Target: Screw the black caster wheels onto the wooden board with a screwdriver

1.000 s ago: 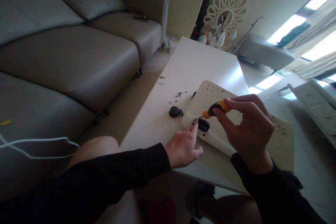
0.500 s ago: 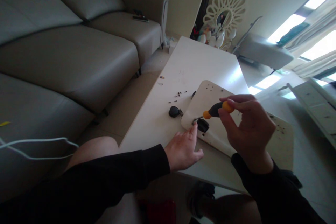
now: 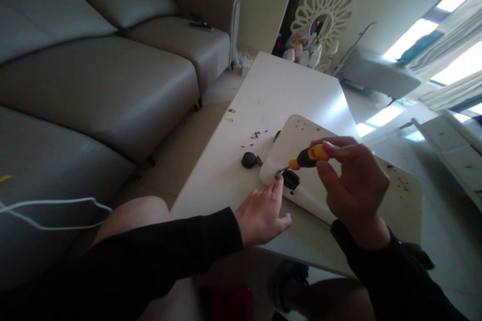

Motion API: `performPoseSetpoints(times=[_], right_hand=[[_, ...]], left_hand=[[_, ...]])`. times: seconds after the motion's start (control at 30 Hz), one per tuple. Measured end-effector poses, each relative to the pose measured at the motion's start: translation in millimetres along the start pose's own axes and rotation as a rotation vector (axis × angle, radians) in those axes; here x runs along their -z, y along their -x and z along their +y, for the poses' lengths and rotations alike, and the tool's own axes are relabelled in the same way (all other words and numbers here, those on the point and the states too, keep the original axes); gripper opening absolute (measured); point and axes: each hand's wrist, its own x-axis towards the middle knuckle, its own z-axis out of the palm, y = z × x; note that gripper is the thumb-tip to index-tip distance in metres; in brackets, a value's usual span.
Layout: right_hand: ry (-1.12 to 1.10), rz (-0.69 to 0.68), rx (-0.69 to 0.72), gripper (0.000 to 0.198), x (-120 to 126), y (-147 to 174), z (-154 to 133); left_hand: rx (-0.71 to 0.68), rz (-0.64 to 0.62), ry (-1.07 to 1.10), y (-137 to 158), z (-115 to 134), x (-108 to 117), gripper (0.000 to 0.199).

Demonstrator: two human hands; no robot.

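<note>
My right hand (image 3: 352,175) grips a yellow and black screwdriver (image 3: 308,156) by its handle. The shaft slants down to the metal mount of a black caster wheel (image 3: 290,179) on a white board (image 3: 301,148). My left hand (image 3: 264,213) has its index finger stretched out to that mount, right by the screwdriver's tip; its thumb is apart. Whether the fingertip holds a screw there is too small to tell. A second caster (image 3: 249,160) lies loose on the white table (image 3: 211,173), left of the board.
Several small screws (image 3: 257,134) are scattered on the table beyond the loose caster. Part of another black piece (image 3: 277,135) shows at the board's far edge. A grey sofa (image 3: 113,75) runs along the left, with a white cable (image 3: 52,200) near my knee.
The screwdriver's handle has turned a little in my right hand, which has shifted slightly left and lower at the grip. My left hand stays at the caster's mount.
</note>
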Motion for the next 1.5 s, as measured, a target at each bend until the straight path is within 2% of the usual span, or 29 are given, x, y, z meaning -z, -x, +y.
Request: performPoseSetpoints(times=[0.1,0.37,0.57,0.77,1.0,1.2,1.4,1.5], right_hand=[[-0.012,-0.020,0.000,0.025,0,1,-4],[0.098,0.102,0.119,0.029,3,-3,2],[-0.063,-0.041,0.088,0.031,2,2,2],[-0.100,0.060,0.148,0.040,-1,4,5],[-0.205,-0.081,0.132,0.048,1,8,10],[-0.086,0.038,0.218,0.047,0,8,15],[-0.193,0.002,0.196,0.049,0,8,13],[-0.123,0.031,0.215,0.047,1,8,13]], left_hand=[[-0.001,-0.001,0.008,0,0,0,0.089],[0.016,-0.012,-0.009,-1,0,0,0.091],[0.004,0.003,-0.002,-1,0,0,0.090],[0.010,-0.014,-0.009,-1,1,1,0.090],[-0.008,0.013,0.014,0,0,0,0.088],[-0.007,0.008,-0.005,1,0,0,0.089],[-0.004,0.006,-0.011,0,0,-1,0.091],[-0.006,0.003,-0.017,0,0,-1,0.091]])
